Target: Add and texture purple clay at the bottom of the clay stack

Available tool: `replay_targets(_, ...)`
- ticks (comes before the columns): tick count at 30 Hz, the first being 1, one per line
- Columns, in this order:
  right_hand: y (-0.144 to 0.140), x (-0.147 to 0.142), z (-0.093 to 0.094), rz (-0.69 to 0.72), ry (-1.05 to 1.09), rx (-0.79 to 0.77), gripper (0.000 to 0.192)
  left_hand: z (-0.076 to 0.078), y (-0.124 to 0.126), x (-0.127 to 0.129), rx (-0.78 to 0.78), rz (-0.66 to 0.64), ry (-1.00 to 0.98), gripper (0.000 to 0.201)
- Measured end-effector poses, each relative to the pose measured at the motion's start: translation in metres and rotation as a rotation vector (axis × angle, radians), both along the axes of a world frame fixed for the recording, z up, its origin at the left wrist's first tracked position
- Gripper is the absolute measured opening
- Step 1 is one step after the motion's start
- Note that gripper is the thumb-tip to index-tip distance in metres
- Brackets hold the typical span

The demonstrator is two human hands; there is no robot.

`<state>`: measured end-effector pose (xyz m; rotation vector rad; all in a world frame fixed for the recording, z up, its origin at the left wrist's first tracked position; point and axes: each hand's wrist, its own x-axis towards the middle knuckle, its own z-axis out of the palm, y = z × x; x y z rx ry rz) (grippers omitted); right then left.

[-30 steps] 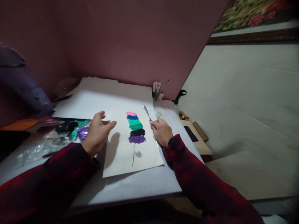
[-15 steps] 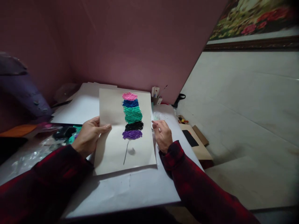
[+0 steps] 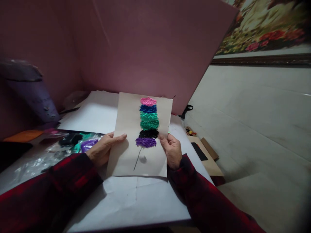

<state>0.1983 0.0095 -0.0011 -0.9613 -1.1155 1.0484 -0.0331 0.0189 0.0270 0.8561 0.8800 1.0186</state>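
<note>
**Craft sheet held upright in two hands over a paper-covered table**

The left hand (image 3: 103, 149) grips the left edge of the craft sheet (image 3: 126, 155), thumb across its front and the other fingers hidden behind. The right hand (image 3: 172, 149) clamps the right edge in the same manner, thumb on the front. The sheet stands tilted up toward the camera, its lower edge just above the white paper (image 3: 136, 200) that covers the table. On the sheet, a vertical stack of textured colour patches (image 3: 148, 122) runs, from the top, pink, blue, green, black and purple, with a thin dark stem line (image 3: 137, 160) below. Both sleeves are dark red plaid. To the left lie clear plastic bags (image 3: 43, 158) holding purple, green and black material. Black-handled scissors (image 3: 186, 109) rest at the far right table edge, against a pink board (image 3: 150, 48). Brown cardboard pieces (image 3: 206, 155) lie on the floor beside the table.
</note>
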Motion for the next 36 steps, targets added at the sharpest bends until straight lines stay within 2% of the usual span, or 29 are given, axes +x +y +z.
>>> replay_targets(4,0.002,0.002,-0.001,0.004,0.006,-0.018,0.034,-0.007,-0.003,0.006,-0.022,-0.043,0.026,0.037)
replay_targets(11,0.007,0.004,-0.006,0.03,0.019,-0.023,0.034,-0.015,0.001,0.004,-0.003,-0.014,0.051,0.04)
replay_targets(21,0.008,0.004,-0.007,-0.047,0.037,0.031,0.033,-0.011,-0.001,0.002,-0.006,-0.076,0.058,0.047)
replay_targets(29,0.005,0.0,-0.004,0.014,0.095,0.005,0.037,-0.01,-0.003,0.004,-0.023,-0.082,0.076,0.052)
replay_targets(36,0.003,-0.003,-0.002,0.062,0.121,0.042,0.04,-0.011,-0.001,0.004,-0.019,-0.084,0.068,0.054)
